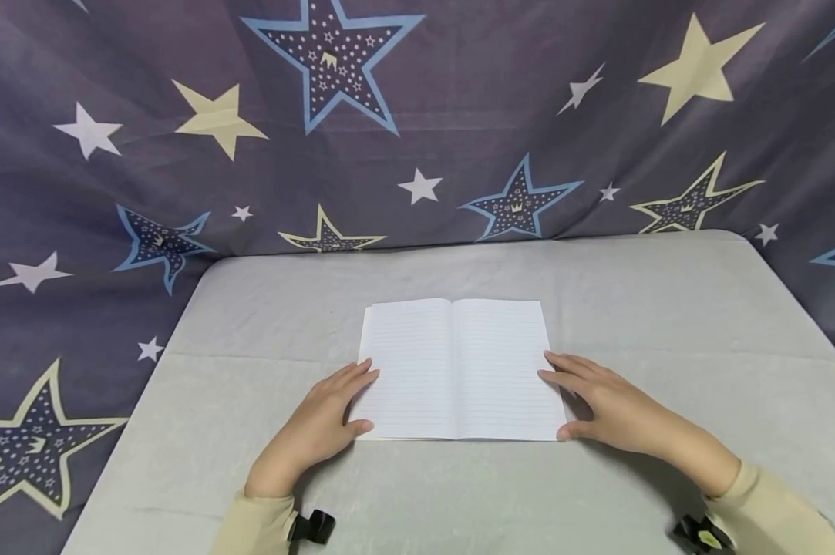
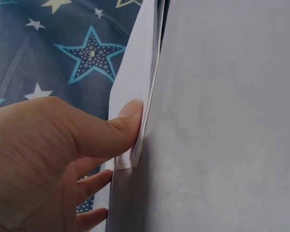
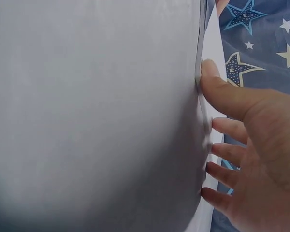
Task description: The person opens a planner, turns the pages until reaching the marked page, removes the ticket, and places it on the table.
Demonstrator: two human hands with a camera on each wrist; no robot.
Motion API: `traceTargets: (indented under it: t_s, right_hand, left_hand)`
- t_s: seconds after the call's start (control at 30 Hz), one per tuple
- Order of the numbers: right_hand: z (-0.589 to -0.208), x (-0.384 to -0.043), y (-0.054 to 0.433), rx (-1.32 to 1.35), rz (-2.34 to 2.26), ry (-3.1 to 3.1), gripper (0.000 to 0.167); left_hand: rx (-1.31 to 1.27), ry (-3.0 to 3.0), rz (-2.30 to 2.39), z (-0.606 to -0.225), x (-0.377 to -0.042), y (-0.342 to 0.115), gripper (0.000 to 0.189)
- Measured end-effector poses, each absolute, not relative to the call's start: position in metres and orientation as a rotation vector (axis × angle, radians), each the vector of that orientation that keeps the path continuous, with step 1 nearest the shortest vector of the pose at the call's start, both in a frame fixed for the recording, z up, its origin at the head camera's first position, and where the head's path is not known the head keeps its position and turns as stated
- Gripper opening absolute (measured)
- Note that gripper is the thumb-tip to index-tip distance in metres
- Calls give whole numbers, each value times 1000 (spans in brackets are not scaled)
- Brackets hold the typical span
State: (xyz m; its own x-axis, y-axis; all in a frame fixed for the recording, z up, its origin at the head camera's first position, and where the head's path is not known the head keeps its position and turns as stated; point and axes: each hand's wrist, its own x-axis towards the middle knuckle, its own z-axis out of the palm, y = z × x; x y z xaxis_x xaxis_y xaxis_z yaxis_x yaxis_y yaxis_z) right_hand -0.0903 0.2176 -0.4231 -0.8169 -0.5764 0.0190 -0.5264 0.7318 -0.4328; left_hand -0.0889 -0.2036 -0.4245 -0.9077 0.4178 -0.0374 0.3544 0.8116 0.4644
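Observation:
An open notebook (image 1: 417, 370) with blank lined pages lies flat on the table, its spine running toward the person. My left hand (image 1: 320, 420) rests at its left edge, with the thumb on the lower corner and fingertips on the page's side. In the left wrist view, the left thumb presses on the stacked pages (image 2: 135, 67). My right hand (image 1: 618, 405) lies along the opposite edge, fingertips and thumb touching the margin. The right wrist view has that thumb at the notebook's near edge (image 3: 213, 43), the other fingers loosely spread beside it.
A pale grey cloth covers the table (image 1: 250, 308). Behind it and at both sides hangs a dark curtain (image 1: 459, 77) with star patterns. Black straps with small devices (image 1: 313, 527) sit on both wrists, over beige sleeves (image 1: 771, 512).

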Motion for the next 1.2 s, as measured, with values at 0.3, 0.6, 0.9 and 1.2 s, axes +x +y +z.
traceTargets:
  t_s: [0.3, 0.6, 0.9, 1.2]
  right_hand:
    - [-420, -89, 207, -874, -588, 2921, 74]
    - [-417, -87, 189, -678, -597, 2978, 66]
    - [-408, -82, 179, -384, -989, 2867, 98]
    - [-394, -80, 144, -478, -1227, 2741, 77]
  left_hand:
    - [620, 2858, 695, -421, -89, -206, 72]
    - [614, 2858, 682, -422, -90, -207, 71]
    - [603, 2831, 705, -423, -86, -205, 70]
    - [619, 2841, 706, -422, -88, -208, 70]
